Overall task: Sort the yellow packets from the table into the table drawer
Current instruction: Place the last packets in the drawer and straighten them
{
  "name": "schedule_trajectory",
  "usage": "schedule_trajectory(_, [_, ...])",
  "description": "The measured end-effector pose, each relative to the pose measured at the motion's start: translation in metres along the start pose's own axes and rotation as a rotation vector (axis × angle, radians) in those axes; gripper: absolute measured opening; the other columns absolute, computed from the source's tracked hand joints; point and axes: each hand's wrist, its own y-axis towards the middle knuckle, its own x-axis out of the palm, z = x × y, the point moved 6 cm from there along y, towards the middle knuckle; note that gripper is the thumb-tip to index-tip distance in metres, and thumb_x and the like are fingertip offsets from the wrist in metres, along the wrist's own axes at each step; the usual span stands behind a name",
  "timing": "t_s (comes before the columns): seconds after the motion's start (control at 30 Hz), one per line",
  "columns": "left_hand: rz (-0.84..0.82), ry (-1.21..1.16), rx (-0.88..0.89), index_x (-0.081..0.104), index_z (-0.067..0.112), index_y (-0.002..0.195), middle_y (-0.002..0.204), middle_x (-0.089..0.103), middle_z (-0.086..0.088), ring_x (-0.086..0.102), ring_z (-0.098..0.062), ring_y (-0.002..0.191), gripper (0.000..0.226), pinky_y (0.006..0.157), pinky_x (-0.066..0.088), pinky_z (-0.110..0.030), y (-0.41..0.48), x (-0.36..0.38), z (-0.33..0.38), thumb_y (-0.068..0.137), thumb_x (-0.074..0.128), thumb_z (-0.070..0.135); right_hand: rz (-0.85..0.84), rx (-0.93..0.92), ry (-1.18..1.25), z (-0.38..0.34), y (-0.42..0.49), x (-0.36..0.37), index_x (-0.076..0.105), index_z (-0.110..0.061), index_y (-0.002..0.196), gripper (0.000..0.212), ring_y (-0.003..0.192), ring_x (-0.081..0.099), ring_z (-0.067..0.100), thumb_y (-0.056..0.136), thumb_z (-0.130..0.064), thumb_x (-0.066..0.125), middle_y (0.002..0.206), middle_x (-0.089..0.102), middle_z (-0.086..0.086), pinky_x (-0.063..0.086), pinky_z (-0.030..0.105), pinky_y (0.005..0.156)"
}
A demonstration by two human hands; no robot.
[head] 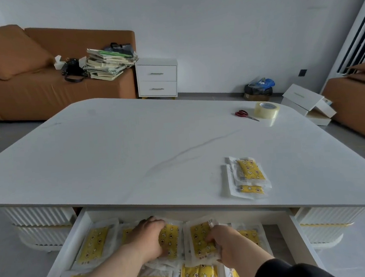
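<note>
My left hand [149, 237] flat on a yellow packet [171, 241] in the open drawer [83, 220] | right hand [227, 244] apparently gripping the neighbouring packet [199, 239] | small stack [247, 177] on table [133, 142].

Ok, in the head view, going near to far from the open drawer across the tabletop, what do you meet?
Hands in the drawer: left hand, right hand on a yellow packet → stack of yellow packets on the table → red scissors → tape roll.
</note>
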Motion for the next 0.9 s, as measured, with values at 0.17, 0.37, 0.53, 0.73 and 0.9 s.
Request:
schedule_trajectory(0.17, [-0.118, 0.069, 0.100, 0.042, 0.032, 0.146, 0.154, 0.035, 0.013, 0.033, -0.011, 0.140, 0.078, 0.117, 0.026, -0.029, -0.006, 0.003, -0.009, 0.076, 0.075, 0.045, -0.008, -0.055, -0.052, -0.001, 0.000, 0.003, 0.060, -0.005, 0.086, 0.014, 0.093, 0.067, 0.027, 0.080, 0.004, 0.069, 0.094, 0.066, 0.012, 0.057, 0.042, 0.089])
schedule_trajectory(0.37, [-0.114, 0.117, 0.151, 0.047, 0.036, 0.142, 0.154, 0.035, 0.015, 0.036, -0.012, 0.139, 0.075, 0.117, 0.027, -0.033, -0.006, 0.004, -0.017, 0.074, 0.072, 0.054, 0.195, -0.280, -0.519, -0.017, -0.014, 0.006, 0.054, -0.015, 0.098, 0.013, 0.083, 0.058, 0.014, 0.089, -0.009, 0.060, 0.085, 0.054, -0.002, 0.054, 0.022, 0.066])
schedule_trajectory(0.53, [-0.127, 0.233, 0.205, 0.052, 0.035, 0.136, 0.146, 0.043, 0.012, 0.037, -0.014, 0.134, 0.071, 0.115, 0.028, -0.035, -0.008, 0.006, -0.022, 0.073, 0.062, 0.067, 0.327, -0.530, -1.032, -0.036, -0.039, 0.003, 0.057, -0.015, 0.109, 0.021, 0.086, 0.059, 0.020, 0.089, -0.011, 0.053, 0.092, 0.059, 0.001, 0.056, 0.028, 0.074])
schedule_trajectory(0.73, [-0.112, 0.203, 0.188, 0.034, 0.037, 0.149, 0.159, 0.023, 0.012, 0.021, -0.015, 0.146, 0.080, 0.121, 0.013, -0.037, -0.014, 0.003, -0.020, 0.079, 0.066, 0.058, 0.090, -0.755, -1.355, -0.022, -0.037, 0.016, 0.032, -0.039, 0.149, 0.061, 0.146, 0.019, 0.028, 0.094, -0.036, 0.058, 0.163, 0.016, -0.002, 0.023, 0.046, 0.118])
schedule_trajectory(0.9, [-0.130, 0.215, 0.182, 0.032, 0.037, 0.149, 0.161, 0.019, 0.011, 0.018, -0.015, 0.147, 0.082, 0.121, 0.011, -0.038, -0.012, 0.006, -0.018, 0.078, 0.065, 0.061, 0.101, -0.748, -1.363, -0.013, -0.030, 0.017, 0.040, -0.037, 0.146, 0.055, 0.138, 0.032, 0.025, 0.094, -0.040, 0.059, 0.152, 0.036, -0.002, 0.027, 0.042, 0.114])
